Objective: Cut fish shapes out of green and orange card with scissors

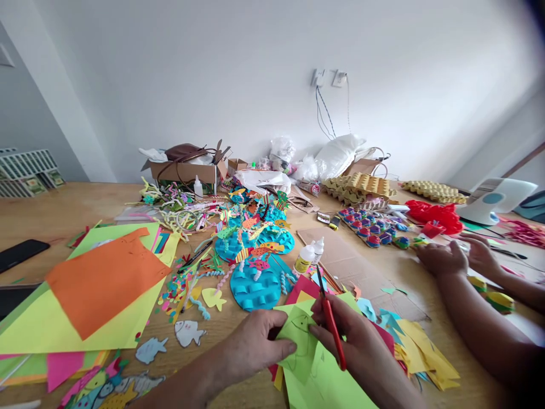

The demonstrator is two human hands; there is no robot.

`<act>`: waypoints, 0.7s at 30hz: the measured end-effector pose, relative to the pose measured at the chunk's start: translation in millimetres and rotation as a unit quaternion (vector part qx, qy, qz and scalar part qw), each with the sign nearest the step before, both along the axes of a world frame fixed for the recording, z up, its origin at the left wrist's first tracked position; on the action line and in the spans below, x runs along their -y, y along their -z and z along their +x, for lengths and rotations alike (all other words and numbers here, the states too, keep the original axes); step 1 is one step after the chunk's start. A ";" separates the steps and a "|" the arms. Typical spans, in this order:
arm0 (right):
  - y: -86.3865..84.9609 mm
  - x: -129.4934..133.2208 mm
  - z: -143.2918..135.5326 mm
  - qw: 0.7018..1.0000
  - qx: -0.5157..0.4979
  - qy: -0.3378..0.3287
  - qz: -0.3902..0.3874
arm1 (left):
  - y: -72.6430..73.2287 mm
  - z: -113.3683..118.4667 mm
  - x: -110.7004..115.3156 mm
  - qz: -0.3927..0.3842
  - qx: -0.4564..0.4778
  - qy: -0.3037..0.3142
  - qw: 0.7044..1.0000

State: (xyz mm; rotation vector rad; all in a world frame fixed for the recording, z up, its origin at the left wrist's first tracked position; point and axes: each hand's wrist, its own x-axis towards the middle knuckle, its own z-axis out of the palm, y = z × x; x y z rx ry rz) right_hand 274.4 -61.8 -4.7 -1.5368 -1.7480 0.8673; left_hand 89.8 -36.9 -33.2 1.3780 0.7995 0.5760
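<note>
Between my two hands is a green paper piece [298, 346] with a fish outline drawn in dark line. My left hand [259, 341] pinches its left side between thumb and fingers. My right hand [349, 329] holds red-handled scissors [330, 318], blades pointing up and away, while its thumb and fingertips also touch the paper's right edge. Under the piece lies a larger green sheet [327, 383]. Just beyond are a blue paper disc [255, 284] with looped strips and two glue bottles [304, 259]. White and pale blue fish cutouts [188, 333] lie left of my left hand.
Orange paper [108, 278] tops stacked coloured sheets at the left. Another person's hands [445, 258] work at the right near painted egg cartons [370, 230]. Yellow scraps [426, 349] lie right of my right hand. A cardboard box [185, 173] stands by the wall.
</note>
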 end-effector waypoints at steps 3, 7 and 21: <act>-5.2 -6.5 -8.9 0.997 -0.066 0.028 0.016 | -10.5 -10.5 -7.6 0.003 0.022 -0.013 1.000; -11.8 -14.1 -19.9 0.987 -0.140 0.074 0.036 | -23.0 -30.0 -22.7 0.016 0.048 -0.047 0.998; -6.0 -29.3 -68.8 0.957 -0.290 -0.010 -0.030 | -45.9 -51.2 -21.0 0.012 0.131 -0.189 0.973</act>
